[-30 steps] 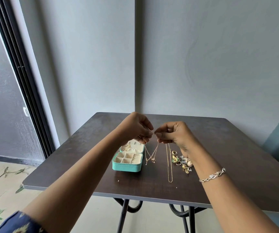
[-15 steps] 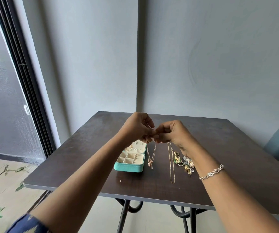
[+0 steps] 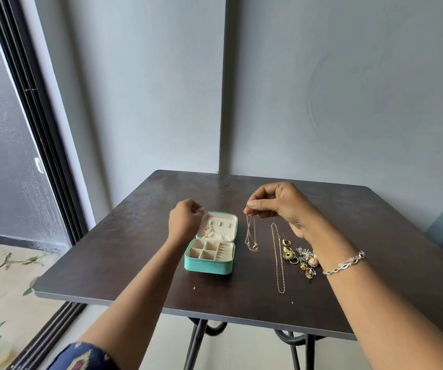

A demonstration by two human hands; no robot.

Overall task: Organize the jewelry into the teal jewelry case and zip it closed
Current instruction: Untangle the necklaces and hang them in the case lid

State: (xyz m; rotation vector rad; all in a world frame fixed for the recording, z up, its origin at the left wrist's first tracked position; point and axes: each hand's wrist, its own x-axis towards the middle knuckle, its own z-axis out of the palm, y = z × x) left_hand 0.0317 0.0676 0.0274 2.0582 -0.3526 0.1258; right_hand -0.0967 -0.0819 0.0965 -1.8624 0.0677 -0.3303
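Two hands: both are bare and raised over a dark square table (image 3: 134, 249), seen from the one head-worn camera looking down.
Right grip: the right hand (image 3: 279, 206) pinches the top of a thin necklace (image 3: 249, 231) between thumb and fingertips, with the other fingers curled in.
Necklace: it hangs straight down from the pinch as a narrow doubled loop. Its small pendant is at the lowest point, at or just above the tabletop; I cannot tell which.
Left grip: the left hand (image 3: 184, 222) shows its back, with the fingers curled away from the camera. Whether it holds anything cannot be told.
Case: the teal jewelry case (image 3: 207, 267) lies open and unzipped on the table, left of the pinch and lower, between the two hands.
Lid: the lid (image 3: 221, 222) is tilted back, showing cream lining. A gold piece (image 3: 208, 232) sits at its lower left, just beside the left hand.
Tray: the lower half is divided into small cream compartments.
Chain: a long gold chain (image 3: 277, 259) lies stretched out on the table, just right of the hanging necklace and below the right hand.
Loose pieces: a pile of earrings and rings (image 3: 299, 259) lies under the right wrist, right of the chain.
Wrist: a silver bracelet (image 3: 344, 265) circles the right wrist.
Sleeve: a dark patterned sleeve (image 3: 86, 355) covers the left upper arm.
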